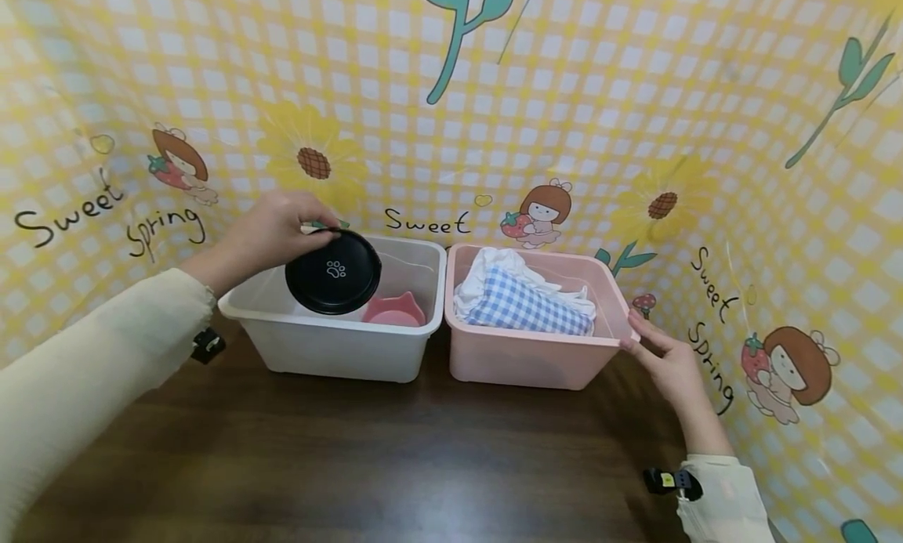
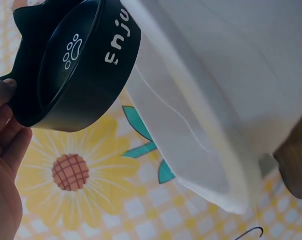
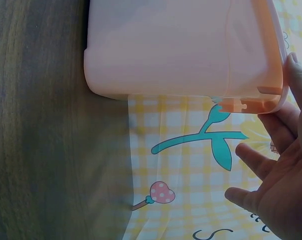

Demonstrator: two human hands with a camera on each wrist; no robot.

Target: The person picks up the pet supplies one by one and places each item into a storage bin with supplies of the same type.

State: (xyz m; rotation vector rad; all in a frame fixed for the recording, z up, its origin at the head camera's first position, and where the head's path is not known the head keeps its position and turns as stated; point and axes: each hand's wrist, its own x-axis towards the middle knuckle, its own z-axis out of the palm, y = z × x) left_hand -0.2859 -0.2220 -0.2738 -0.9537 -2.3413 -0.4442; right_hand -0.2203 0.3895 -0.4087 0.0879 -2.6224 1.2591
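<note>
My left hand [image 1: 275, 226] pinches the edge of a black pet bowl [image 1: 333, 280] and holds it tilted over the white bin [image 1: 346, 351]. In the left wrist view the bowl [image 2: 75, 65] shows pointed ears, a white paw print and lettering on its side. Inside the white bin lies a pink cat-eared bowl [image 1: 397, 311]. At the right, my right hand [image 1: 666, 363] holds the rim corner of the pink bin [image 1: 529, 363] between thumb and index finger, its other fingers spread. A blue-and-white checked cloth [image 1: 529, 302] with white ruffles lies in that bin.
Both bins stand side by side on a dark wooden table [image 1: 423, 465]. Behind them and at the sides hangs a yellow checked cloth backdrop [image 1: 600, 96] with flowers and cartoon figures.
</note>
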